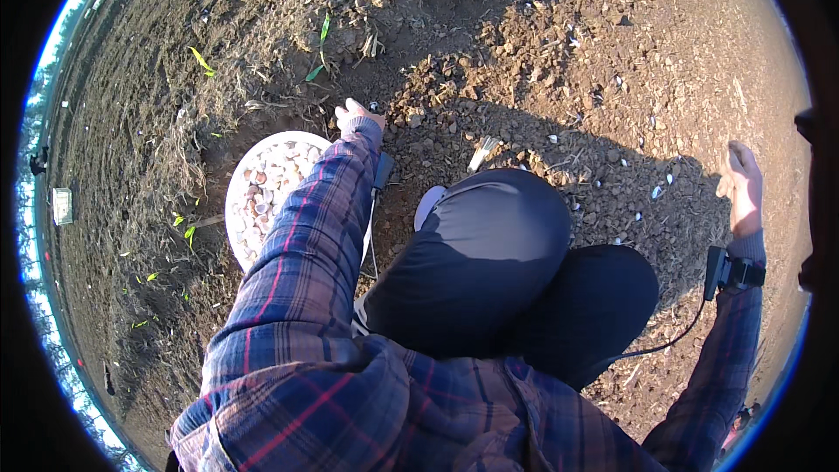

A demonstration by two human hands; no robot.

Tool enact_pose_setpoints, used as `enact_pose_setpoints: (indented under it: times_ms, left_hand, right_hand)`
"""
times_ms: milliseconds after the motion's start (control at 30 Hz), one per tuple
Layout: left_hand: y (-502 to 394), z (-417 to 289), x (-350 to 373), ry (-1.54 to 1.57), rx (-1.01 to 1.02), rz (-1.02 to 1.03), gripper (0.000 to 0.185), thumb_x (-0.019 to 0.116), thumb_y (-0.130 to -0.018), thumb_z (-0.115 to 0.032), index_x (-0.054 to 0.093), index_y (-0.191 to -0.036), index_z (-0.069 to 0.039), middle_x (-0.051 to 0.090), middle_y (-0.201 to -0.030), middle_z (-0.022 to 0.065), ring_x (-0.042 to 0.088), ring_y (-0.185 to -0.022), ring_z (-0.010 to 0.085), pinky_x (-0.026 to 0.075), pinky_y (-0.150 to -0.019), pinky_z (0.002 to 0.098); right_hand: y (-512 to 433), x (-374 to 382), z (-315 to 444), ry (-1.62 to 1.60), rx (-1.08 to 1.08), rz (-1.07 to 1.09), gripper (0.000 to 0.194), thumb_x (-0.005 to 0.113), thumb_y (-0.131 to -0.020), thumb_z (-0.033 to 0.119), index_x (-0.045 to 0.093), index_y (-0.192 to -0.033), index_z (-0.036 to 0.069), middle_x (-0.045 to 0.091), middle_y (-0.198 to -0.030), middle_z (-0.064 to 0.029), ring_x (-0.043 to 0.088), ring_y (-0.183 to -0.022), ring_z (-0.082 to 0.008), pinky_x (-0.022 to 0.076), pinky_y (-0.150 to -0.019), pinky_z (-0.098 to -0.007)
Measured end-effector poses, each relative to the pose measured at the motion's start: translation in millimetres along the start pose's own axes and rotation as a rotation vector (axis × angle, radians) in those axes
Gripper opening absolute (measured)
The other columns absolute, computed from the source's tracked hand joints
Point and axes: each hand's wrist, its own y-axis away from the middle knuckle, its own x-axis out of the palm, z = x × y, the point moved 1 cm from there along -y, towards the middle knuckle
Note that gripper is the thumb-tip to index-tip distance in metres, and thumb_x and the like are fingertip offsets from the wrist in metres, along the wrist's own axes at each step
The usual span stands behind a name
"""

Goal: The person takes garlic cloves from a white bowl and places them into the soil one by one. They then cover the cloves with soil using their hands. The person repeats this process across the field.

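Note:
My left hand (359,115) reaches to the soil just past a round white tub (231,208), beside a small white clove (373,105). Its fingertips are partly hidden, and I cannot tell whether they hold anything. The tub is filled with pale and reddish-brown cloves (261,195) that look like garlic; my sleeve covers its right part. Far to the right, my right hand (743,189) hovers over the ground with bent fingers, and its grip is unclear. Between the hands, white cloves (657,192) lie scattered on loose brown soil (590,164).
My bent knees (498,229) take up the middle, with a light shoe tip (429,207) beside them. A pale dry stalk (484,153) lies ahead. Green shoots (321,46) grow from the rough ridge at left. A cabled wrist device (737,272) sits on my right arm.

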Motion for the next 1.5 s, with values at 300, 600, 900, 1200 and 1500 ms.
enact_pose_setpoints:
  times_ms: [300, 600, 900, 1200, 1500]
  left_hand:
    - [-62, -19, 33, -0.406, -0.132, 0.069, 0.086, 0.071, -0.073, -0.021, 0.026, -0.146, -0.027, 0.027, -0.146, 0.0157, 0.021, -0.139, 0.0400, 0.034, -0.106, 0.0540]
    - [-57, -13, 12, -0.379, 0.480, 0.011, 0.063, 0.075, -0.070, -0.014, 0.048, -0.127, -0.010, 0.047, -0.122, 0.0191, 0.055, -0.106, 0.0343, 0.046, -0.096, 0.0387]
    - [104, -65, 88, -0.167, 1.066, 0.344, 0.050, 0.066, -0.079, -0.011, 0.049, -0.126, -0.012, 0.046, -0.127, 0.0176, 0.049, -0.115, 0.0351, 0.044, -0.097, 0.0416]
    - [141, -49, 88, 0.058, 1.187, 0.245, 0.042, 0.068, -0.073, -0.003, 0.050, -0.112, -0.003, 0.053, -0.109, 0.0181, 0.053, -0.104, 0.0361, 0.046, -0.090, 0.0415]
    - [167, -75, 127, -0.346, 1.216, 0.722, 0.073, 0.068, -0.074, -0.003, 0.033, -0.138, 0.003, 0.025, -0.145, 0.0267, 0.033, -0.133, 0.0426, 0.037, -0.108, 0.0424]
  right_hand:
    - [145, -52, -322, 0.267, 0.884, -0.169, 0.020, 0.055, -0.090, 0.019, 0.056, -0.105, 0.006, 0.051, -0.064, -0.0019, 0.044, -0.041, -0.0106, 0.0319, -0.034, -0.0250]
    - [106, 208, -278, -0.263, 0.586, 0.474, 0.027, 0.054, -0.090, 0.009, 0.053, -0.116, 0.000, 0.059, -0.091, -0.0043, 0.054, -0.064, -0.0090, 0.0453, -0.058, -0.0237]
    - [43, 322, -207, 0.058, -0.011, 0.729, 0.031, 0.065, -0.081, 0.017, 0.059, -0.107, 0.003, 0.060, -0.099, -0.0165, 0.058, -0.097, -0.0309, 0.0452, -0.086, -0.0390]
    - [59, 380, -198, 0.183, 0.043, 0.622, 0.027, 0.060, -0.087, 0.026, 0.058, -0.106, 0.008, 0.065, -0.088, -0.0216, 0.062, -0.087, -0.0411, 0.0475, -0.077, -0.0488]
    - [58, 377, -195, 0.262, 0.158, 0.729, 0.040, 0.064, -0.084, 0.039, 0.055, -0.096, 0.002, 0.065, -0.081, -0.0222, 0.062, -0.084, -0.0416, 0.0475, -0.074, -0.0497]
